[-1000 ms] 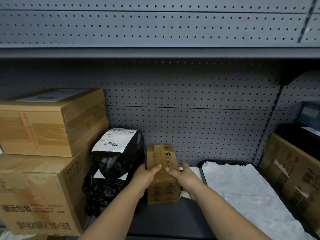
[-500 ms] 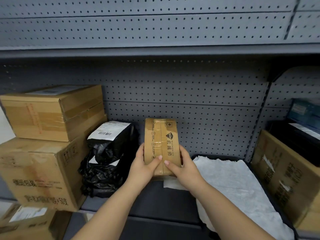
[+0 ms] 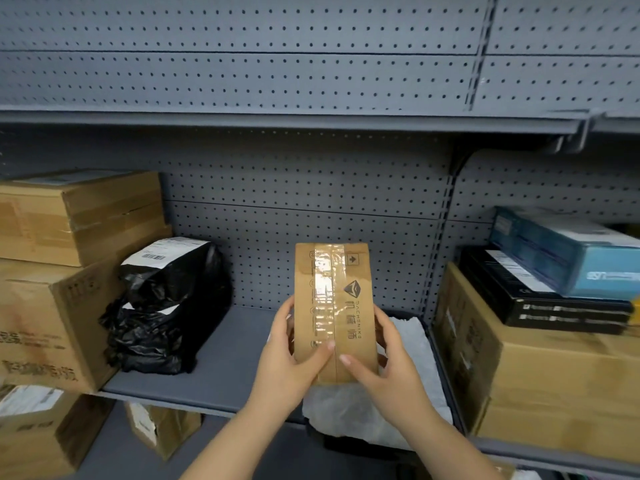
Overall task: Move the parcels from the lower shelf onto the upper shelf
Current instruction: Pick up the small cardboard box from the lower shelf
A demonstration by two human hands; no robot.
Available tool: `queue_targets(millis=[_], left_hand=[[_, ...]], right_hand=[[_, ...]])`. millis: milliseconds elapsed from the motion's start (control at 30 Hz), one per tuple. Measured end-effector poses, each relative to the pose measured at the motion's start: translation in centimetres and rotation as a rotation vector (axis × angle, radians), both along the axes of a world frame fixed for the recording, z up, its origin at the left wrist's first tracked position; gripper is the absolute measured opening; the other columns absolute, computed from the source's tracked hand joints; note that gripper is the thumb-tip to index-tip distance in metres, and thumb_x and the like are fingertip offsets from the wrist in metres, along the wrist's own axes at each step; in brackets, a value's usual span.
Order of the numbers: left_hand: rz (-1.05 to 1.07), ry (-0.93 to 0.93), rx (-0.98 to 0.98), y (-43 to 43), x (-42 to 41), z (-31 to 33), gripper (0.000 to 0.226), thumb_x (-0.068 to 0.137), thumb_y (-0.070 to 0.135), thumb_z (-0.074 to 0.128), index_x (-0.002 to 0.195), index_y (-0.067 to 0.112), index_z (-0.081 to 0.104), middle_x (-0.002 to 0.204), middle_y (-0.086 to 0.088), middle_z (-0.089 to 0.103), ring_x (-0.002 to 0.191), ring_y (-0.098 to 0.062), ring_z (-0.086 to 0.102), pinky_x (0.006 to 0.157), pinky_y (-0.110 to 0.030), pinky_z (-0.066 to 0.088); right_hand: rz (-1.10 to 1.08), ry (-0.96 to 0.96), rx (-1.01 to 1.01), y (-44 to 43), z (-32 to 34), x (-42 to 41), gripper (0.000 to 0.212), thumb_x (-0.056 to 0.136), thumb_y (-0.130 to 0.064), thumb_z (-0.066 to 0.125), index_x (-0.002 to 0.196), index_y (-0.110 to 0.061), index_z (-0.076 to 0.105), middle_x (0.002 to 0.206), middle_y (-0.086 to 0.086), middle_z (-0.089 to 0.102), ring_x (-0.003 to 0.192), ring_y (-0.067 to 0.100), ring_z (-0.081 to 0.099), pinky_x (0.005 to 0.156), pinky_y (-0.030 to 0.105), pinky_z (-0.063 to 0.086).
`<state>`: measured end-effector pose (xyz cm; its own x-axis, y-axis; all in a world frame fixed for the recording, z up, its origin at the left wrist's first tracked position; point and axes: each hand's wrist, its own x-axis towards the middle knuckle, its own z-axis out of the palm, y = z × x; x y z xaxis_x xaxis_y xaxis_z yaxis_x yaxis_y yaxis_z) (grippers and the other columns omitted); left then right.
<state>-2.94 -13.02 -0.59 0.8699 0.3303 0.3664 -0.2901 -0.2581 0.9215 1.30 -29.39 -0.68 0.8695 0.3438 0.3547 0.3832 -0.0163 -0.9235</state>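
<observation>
A small taped cardboard parcel (image 3: 334, 299) with a black logo is held upright in the air, in front of the pegboard back wall. My left hand (image 3: 289, 358) grips its left side and my right hand (image 3: 384, 362) its right side, thumbs meeting on the front. It hangs above the lower shelf (image 3: 221, 362). The upper shelf (image 3: 277, 119) runs across above it, its top surface bare as far as I see. A black plastic mailer bag (image 3: 166, 306) with a white label stands on the lower shelf to the left.
Two stacked cardboard boxes (image 3: 59, 271) fill the left end of the lower shelf. A white padded sheet (image 3: 408, 344) lies under my hands. On the right, a large carton (image 3: 519, 368) carries a black box (image 3: 540, 299) and a blue box (image 3: 568, 251). More cartons (image 3: 38, 427) sit below.
Both hands have lifted the small parcel off the lower shelf and raised it. My view has pulled back and tilted, showing more of the upper shelf and the right-hand boxes.
</observation>
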Motion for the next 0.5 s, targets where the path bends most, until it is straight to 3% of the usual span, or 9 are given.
queue_targets(millis=[133,233,300,400,500], left_hand=[[-0.036,-0.040,0.023,-1.6,-1.1,-0.6,0.084,0.079,0.012,0.078,0.136,0.046,0.026,0.114,0.040,0.059,0.107,0.013,0.059,0.081,-0.007,0.048],[-0.081,-0.021,0.029,-2.1,-1.4,-1.5,0.086,0.080,0.013,0.077,0.136,0.048,0.021,0.115,0.036,0.062,0.110,0.009,0.059,0.083,-0.007,0.047],[-0.106,0.004,0.040,-2.2,-1.3,-2.0,0.091,0.078,0.024,0.078,0.140,0.049,0.016,0.121,0.028,0.063,0.116,0.003,0.059,0.091,-0.015,0.049],[-0.137,0.031,0.031,-2.4,-1.3,-2.2,0.098,0.079,0.024,0.078,0.147,0.041,0.010,0.125,0.021,0.064,0.120,-0.004,0.058,0.102,-0.035,0.049],[-0.135,0.030,0.056,-2.4,-1.6,-2.2,0.098,0.080,0.021,0.078,0.142,0.051,0.010,0.126,0.024,0.062,0.121,-0.001,0.057,0.104,-0.036,0.048]], right_hand=[[-0.024,-0.085,-0.066,-2.1,-0.4,-0.9,0.080,0.078,-0.024,0.080,0.140,-0.041,0.032,0.130,-0.036,0.050,0.124,-0.009,0.047,0.096,0.015,0.046],[-0.097,-0.149,-0.169,-3.0,-1.3,-1.0,0.089,0.073,-0.047,0.078,0.144,-0.047,0.025,0.143,-0.031,0.038,0.134,-0.006,0.036,0.110,0.031,0.040],[-0.131,-0.172,-0.203,-3.4,-1.9,-1.0,0.092,0.072,-0.051,0.077,0.145,-0.050,0.021,0.149,-0.027,0.032,0.138,-0.006,0.030,0.114,0.037,0.035],[-0.171,-0.248,-0.253,-3.8,-2.2,-1.2,0.094,0.074,-0.041,0.079,0.140,-0.059,0.016,0.153,-0.026,0.025,0.140,-0.010,0.021,0.118,0.030,0.026],[-0.178,-0.266,-0.226,-4.3,-2.7,-1.3,0.097,0.071,-0.035,0.083,0.140,-0.062,0.021,0.151,-0.031,0.027,0.141,-0.008,0.023,0.115,0.026,0.026]])
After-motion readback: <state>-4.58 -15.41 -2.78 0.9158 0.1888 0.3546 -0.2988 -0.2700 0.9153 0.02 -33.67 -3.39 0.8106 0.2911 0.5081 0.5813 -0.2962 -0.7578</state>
